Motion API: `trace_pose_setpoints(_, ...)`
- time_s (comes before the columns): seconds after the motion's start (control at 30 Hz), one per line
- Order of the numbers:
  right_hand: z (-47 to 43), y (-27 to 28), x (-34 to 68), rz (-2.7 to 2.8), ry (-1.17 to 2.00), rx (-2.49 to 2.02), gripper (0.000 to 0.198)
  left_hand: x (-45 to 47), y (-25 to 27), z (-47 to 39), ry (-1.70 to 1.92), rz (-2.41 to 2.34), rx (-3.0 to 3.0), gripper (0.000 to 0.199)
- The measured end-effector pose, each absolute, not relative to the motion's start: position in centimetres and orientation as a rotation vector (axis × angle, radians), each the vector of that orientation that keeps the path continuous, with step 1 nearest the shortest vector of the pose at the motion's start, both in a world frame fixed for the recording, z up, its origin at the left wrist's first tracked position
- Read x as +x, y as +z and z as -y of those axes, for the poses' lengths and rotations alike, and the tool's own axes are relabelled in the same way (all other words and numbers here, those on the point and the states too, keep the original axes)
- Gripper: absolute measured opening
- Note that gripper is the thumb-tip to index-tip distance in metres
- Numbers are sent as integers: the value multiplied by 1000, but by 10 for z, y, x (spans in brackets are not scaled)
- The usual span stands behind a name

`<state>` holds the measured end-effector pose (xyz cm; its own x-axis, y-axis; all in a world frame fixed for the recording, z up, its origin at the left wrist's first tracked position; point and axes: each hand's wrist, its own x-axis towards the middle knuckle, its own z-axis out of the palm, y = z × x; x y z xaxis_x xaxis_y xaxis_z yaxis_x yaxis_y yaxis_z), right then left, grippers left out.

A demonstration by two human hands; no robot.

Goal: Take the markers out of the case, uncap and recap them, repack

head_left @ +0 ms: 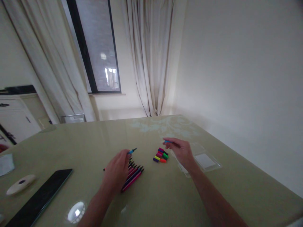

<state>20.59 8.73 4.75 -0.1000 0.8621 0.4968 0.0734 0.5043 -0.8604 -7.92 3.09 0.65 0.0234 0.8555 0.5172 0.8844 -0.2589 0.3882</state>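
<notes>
My left hand (117, 170) is closed around a blue marker (132, 151), whose dark uncapped tip points up and to the right. Under and beside that hand lies a row of uncapped markers (133, 179) with pink and dark barrels, their black tips toward the right. Between my hands several coloured caps (162, 155) lie close together, among them pink, green, yellow, orange and dark ones. My right hand (181, 150) pinches a small blue cap (167, 141) above the table, just beyond the loose caps.
A clear plastic case (205, 161) lies open under and beside my right forearm. At the left are a black tablet (40, 198), a white oval object (21, 184) and a shiny round object (76, 212). A wall (248, 94) runs along the table's right edge.
</notes>
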Motion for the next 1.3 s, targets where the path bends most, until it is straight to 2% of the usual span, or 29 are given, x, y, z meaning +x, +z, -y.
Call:
trace_pose_setpoints(0.07, -98, 49, 222, 1413, 872, -805, 27, -106, 1, -41, -1110, 2018, -2099, 35)
trace_pose_setpoints(0.27, -95, 45, 215, 1340, 1353, -599, 37, -160, -25, -59, -827, 2220, -1826, 49)
trace_pose_setpoints(0.5, -90, 43, 210, 1322, 1433, -558, 39, -165, -31, -61, -998, 2397, -1917, 37)
trace_pose_setpoints(0.67, -99, 36, 212, 1402, 1230, -747, 46, -158, -30, -63, -991, 2394, -1976, 34)
trace_pose_setpoints(0.83, -107, 31, 217, 1785, 803, -1059, 37, -146, -30, -65, -958, 2345, -2065, 33)
trace_pose_setpoints(0.97, -103, 30, 219, 2131, 645, -1206, 28, -144, -28, -64, -923, 2328, -2099, 35)
trace_pose_setpoints(1.13, -91, 31, 211, 2336, 595, -1268, 20, -112, -19, -47, -746, 2333, -1937, 55)
trace_pose_setpoints(1.3, -85, 27, 205, 2417, 461, -1331, 16, -47, -18, -21, -384, 2242, -1870, 96)
